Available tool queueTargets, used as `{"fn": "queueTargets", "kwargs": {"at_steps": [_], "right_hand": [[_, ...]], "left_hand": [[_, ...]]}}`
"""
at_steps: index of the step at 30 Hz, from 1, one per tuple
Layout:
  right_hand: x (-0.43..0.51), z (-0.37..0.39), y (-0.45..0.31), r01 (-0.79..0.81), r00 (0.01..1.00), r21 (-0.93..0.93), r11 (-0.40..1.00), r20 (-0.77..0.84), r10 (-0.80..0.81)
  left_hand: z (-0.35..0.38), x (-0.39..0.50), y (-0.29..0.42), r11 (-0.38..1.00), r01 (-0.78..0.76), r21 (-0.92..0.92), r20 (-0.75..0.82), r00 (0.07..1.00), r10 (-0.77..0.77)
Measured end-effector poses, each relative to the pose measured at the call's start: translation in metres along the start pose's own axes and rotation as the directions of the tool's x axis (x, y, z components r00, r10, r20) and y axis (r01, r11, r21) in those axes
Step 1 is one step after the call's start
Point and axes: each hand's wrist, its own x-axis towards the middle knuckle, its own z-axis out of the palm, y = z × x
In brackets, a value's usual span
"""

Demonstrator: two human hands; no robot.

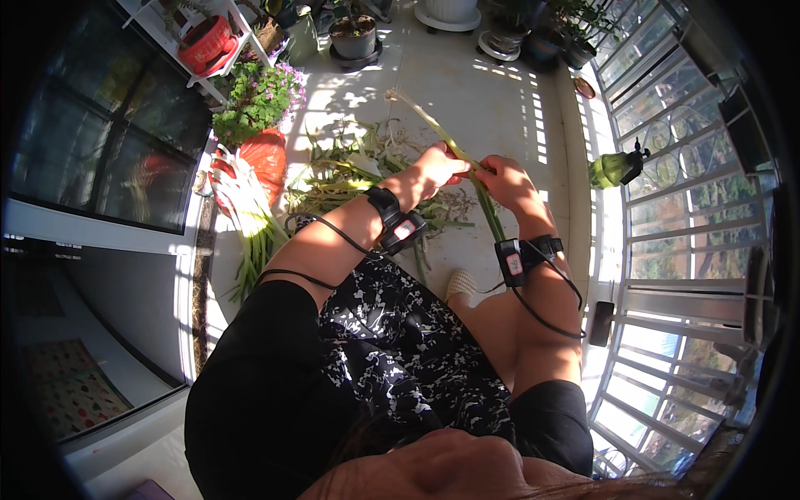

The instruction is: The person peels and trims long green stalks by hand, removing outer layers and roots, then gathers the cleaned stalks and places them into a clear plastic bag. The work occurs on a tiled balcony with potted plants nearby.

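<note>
Both hands are together ahead of me, holding one long green onion. My left hand grips it at the middle with bent fingers. Close beside it, my right hand pinches the same stalk where its green leaves begin. The rooted end points up and left, away from me; the leaves hang down towards my right wrist. Beneath and left of my hands, a heap of stripped leaves and peelings lies on the tiled floor. A bundle of green onions with white stalks rests at the left, against a red plastic bag.
Pink-flowering plants and a red pot on a white stand are at upper left. Further potted plants line the far side, one in a grey pot. A green spray bottle and a dark phone-like object lie along the right ledge by the barred window.
</note>
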Motion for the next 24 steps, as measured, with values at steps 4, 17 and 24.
{"fn": "queueTargets", "kwargs": {"at_steps": [4,17,24], "right_hand": [[0.009,0.005,0.0,-0.024,0.972,-0.115,0.993,-0.235,-0.004],[0.055,-0.079,0.159,0.076,0.411,0.56,0.825,-0.771,0.486],[0.039,-0.064,0.217,-0.597,0.63,-0.297,0.746,-0.749,0.206]], "left_hand": [[-0.007,0.008,-0.001,0.987,-0.059,0.151,0.121,0.992,0.041],[-0.032,-0.037,-0.012,0.931,0.157,0.33,0.221,0.946,-0.238],[-0.092,-0.057,0.005,0.647,0.248,0.721,-0.085,0.958,-0.272]]}}
